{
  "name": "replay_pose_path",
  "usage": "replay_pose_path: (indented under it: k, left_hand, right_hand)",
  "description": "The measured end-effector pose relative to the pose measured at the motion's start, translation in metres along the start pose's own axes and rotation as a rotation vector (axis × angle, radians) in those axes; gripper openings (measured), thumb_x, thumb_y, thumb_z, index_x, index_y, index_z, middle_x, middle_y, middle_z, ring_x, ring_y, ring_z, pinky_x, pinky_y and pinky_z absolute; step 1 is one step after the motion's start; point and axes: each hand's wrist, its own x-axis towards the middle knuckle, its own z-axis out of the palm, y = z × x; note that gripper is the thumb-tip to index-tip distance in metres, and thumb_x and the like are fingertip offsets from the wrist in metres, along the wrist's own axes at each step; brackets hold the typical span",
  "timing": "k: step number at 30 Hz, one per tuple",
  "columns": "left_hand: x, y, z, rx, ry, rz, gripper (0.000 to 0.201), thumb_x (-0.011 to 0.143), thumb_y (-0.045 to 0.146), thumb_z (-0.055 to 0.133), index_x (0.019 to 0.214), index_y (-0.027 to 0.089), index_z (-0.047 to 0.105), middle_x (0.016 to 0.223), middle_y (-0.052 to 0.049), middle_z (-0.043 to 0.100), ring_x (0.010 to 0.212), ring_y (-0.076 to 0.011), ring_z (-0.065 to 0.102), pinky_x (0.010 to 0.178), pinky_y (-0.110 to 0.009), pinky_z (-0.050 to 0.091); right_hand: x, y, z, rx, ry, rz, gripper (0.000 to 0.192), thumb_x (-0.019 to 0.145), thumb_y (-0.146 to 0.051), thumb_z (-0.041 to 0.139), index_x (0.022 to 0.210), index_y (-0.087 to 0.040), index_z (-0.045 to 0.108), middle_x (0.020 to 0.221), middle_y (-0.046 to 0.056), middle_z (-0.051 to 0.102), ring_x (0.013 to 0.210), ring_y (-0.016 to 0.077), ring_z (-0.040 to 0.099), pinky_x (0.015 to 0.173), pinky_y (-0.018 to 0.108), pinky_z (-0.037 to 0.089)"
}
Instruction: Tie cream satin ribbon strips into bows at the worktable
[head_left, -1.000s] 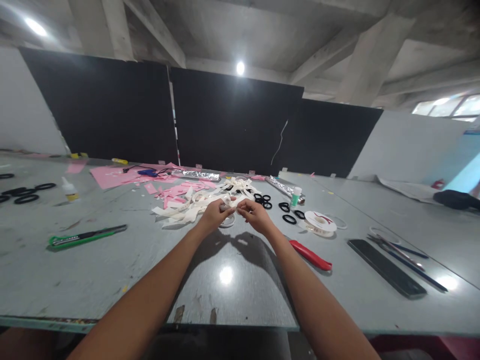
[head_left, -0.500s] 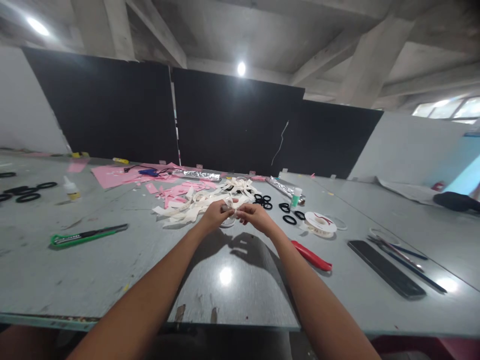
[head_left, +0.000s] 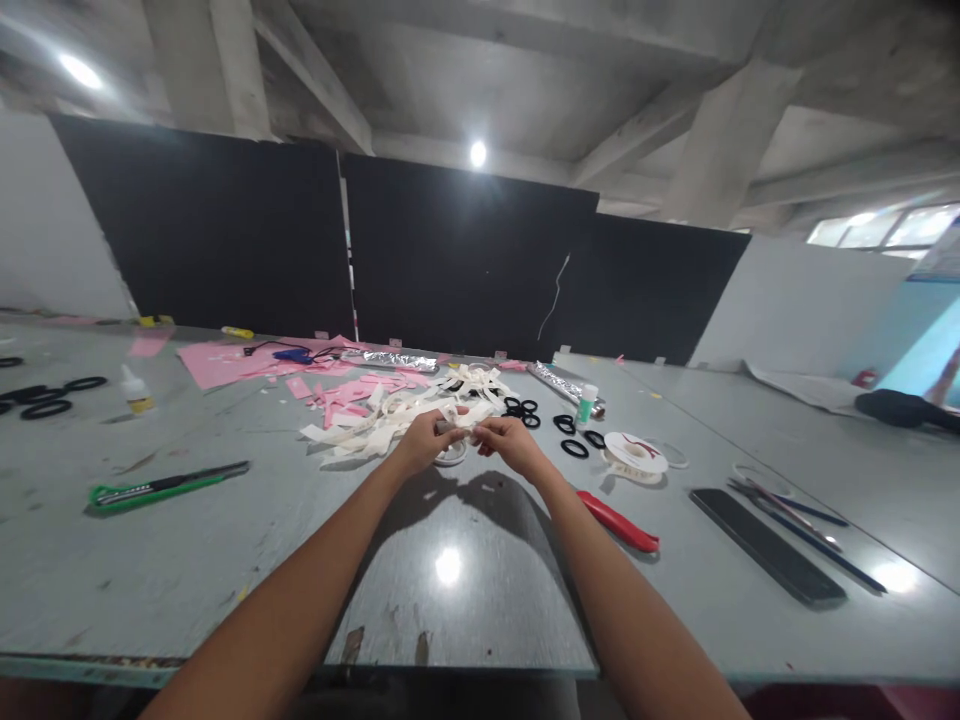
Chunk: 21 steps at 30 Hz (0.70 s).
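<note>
Just in front of the pile of cream ribbon strips (head_left: 390, 420), both my hands pinch a small piece of white ribbon (head_left: 466, 420). My left hand (head_left: 421, 440) grips it from the left, thumb and fingers pressed together. From the other side, the fingertips of my right hand (head_left: 510, 440) close on it. Right below them shows a white ring (head_left: 451, 456); whether it hangs from the ribbon or lies on the table, I cannot tell. Several black rings (head_left: 574, 449) lie to the right of my right hand.
A ribbon spool (head_left: 636, 452), red-handled tool (head_left: 619, 522), glue stick (head_left: 586, 405) and dark flat case (head_left: 766, 545) lie to the right. On the left are a green cutter (head_left: 169, 487) and glue bottle (head_left: 136, 390). Pink sheets (head_left: 217, 363) lie behind, before a black partition (head_left: 465, 260).
The view has tilted up slightly, so things sit a little lower. My hands stay together on the ribbon, with the fingers slightly shifted.
</note>
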Motion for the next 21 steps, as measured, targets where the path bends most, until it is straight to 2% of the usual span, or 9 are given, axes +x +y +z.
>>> replay_pose_path:
  k: [4, 6, 8, 13, 17, 21]
  left_hand:
    - [-0.001, -0.001, 0.002, -0.026, -0.019, -0.007, 0.064, 0.070, 0.046, 0.068, 0.120, 0.008, 0.057, 0.061, 0.002, 0.054, 0.052, -0.0100, 0.046, 0.052, -0.022, 0.038]
    - [-0.002, 0.000, 0.003, -0.069, -0.032, -0.001, 0.061, 0.071, 0.044, 0.067, 0.119, 0.008, 0.058, 0.062, 0.001, 0.054, 0.053, -0.0102, 0.047, 0.053, -0.022, 0.038]
    - [-0.002, 0.000, 0.004, -0.119, -0.040, -0.009, 0.059, 0.071, 0.042, 0.066, 0.117, 0.007, 0.060, 0.061, 0.001, 0.054, 0.053, -0.0102, 0.047, 0.054, -0.023, 0.037]
    - [-0.001, 0.001, 0.003, -0.191, -0.023, -0.065, 0.055, 0.070, 0.041, 0.063, 0.111, 0.005, 0.063, 0.058, 0.002, 0.051, 0.051, -0.0090, 0.042, 0.053, -0.022, 0.034]
    - [0.001, -0.003, -0.001, -0.198, -0.032, -0.057, 0.055, 0.068, 0.040, 0.063, 0.110, 0.004, 0.063, 0.058, 0.002, 0.051, 0.053, -0.0094, 0.042, 0.053, -0.023, 0.033]
    - [0.003, -0.006, -0.004, -0.182, -0.016, -0.025, 0.054, 0.068, 0.040, 0.064, 0.109, 0.006, 0.064, 0.057, 0.002, 0.050, 0.053, -0.0097, 0.042, 0.054, -0.023, 0.032]
  right_hand:
    - [-0.004, -0.003, -0.001, -0.225, -0.010, -0.062, 0.035, 0.071, -0.049, 0.065, 0.066, -0.016, 0.056, 0.055, -0.004, 0.049, 0.051, 0.0085, 0.043, 0.052, 0.021, 0.033]
    - [-0.006, -0.006, 0.000, -0.360, 0.021, -0.102, 0.036, 0.075, -0.047, 0.063, 0.059, -0.016, 0.052, 0.052, -0.006, 0.042, 0.051, 0.0077, 0.037, 0.050, 0.021, 0.027]
    - [-0.007, -0.007, -0.001, -0.410, 0.032, -0.117, 0.037, 0.079, -0.046, 0.059, 0.059, -0.016, 0.053, 0.051, -0.005, 0.042, 0.051, 0.0079, 0.035, 0.050, 0.022, 0.025]
    - [-0.005, -0.006, 0.000, -0.371, -0.020, -0.109, 0.029, 0.082, -0.039, 0.056, 0.068, -0.015, 0.064, 0.058, -0.002, 0.054, 0.055, 0.0092, 0.042, 0.053, 0.022, 0.028]
    - [-0.005, -0.008, 0.001, -0.329, -0.031, -0.082, 0.024, 0.078, -0.034, 0.059, 0.066, -0.014, 0.063, 0.057, -0.002, 0.053, 0.055, 0.0097, 0.042, 0.054, 0.022, 0.031]
    - [-0.009, -0.015, -0.001, -0.260, -0.128, -0.032, 0.019, 0.078, -0.031, 0.058, 0.068, -0.014, 0.062, 0.059, -0.001, 0.056, 0.056, 0.0103, 0.046, 0.057, 0.022, 0.034]
